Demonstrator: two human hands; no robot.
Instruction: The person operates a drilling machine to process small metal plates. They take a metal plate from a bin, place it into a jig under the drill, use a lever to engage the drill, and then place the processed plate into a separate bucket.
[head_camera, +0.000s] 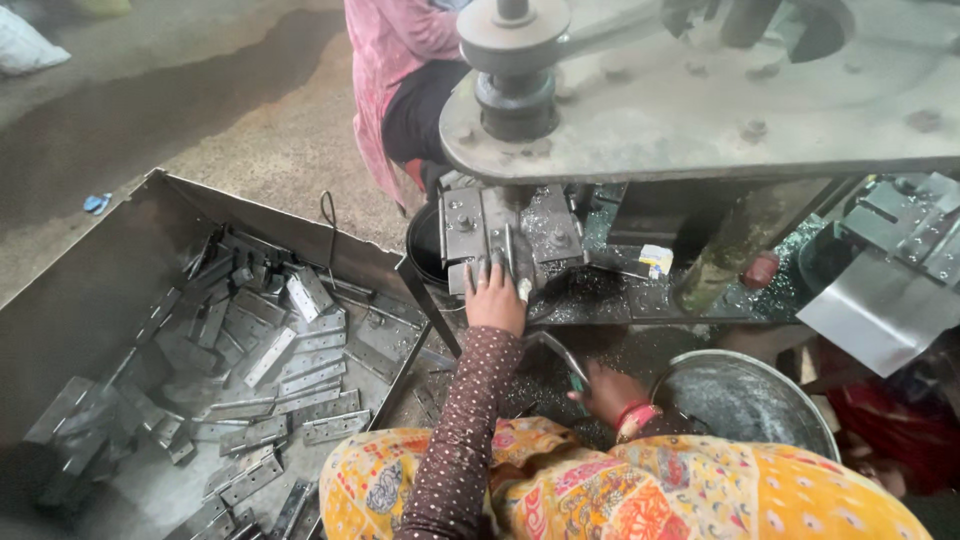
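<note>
- definitely a small metalworking workshop, pretty gritty
- heavy press machine with a bolted steel plate on top
- big sheet-metal bin full of stamped hinge plates
- metal shavings all over the machine bed, bare concrete floor

Grey hinges in grey bin, lower left. Brown dotted sleeve, yellow floral cloth, bottom. Pink garment, top centre. Red bangle.

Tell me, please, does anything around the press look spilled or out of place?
Metal shavings lie scattered over the press bed beside the left hand. The hinge plates sit jumbled in the bin.
</note>
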